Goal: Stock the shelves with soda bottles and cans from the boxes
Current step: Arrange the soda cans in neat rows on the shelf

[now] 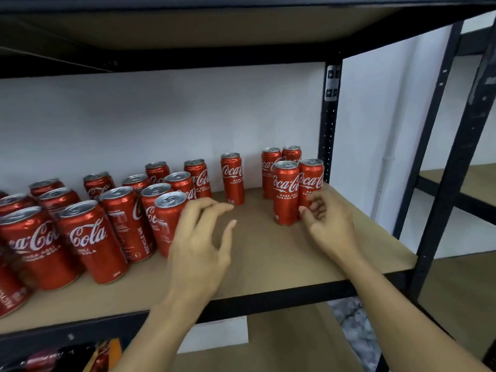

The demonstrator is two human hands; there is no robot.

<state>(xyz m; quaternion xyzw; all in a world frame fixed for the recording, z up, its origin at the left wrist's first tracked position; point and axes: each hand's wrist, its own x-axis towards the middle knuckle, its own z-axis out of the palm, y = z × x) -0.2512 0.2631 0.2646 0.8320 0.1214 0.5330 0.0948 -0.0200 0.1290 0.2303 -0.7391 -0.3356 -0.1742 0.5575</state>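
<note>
Can't count the cans [88,232] at left: cropped by the frame edge, with back rows mostly hidden behind front ones and small print too fine to read. Can't tell whether the right hand [331,224] touches the front-right can [311,181], blurred around the curled fingertips, and no view of the lower side of the nearest can [166,210] behind the left hand [198,248]. Below the shelf [281,264], just a blurry, edge-cropped red and yellow pack [103,355] and a white label [225,331], unreadable and partly behind the left forearm.
</note>
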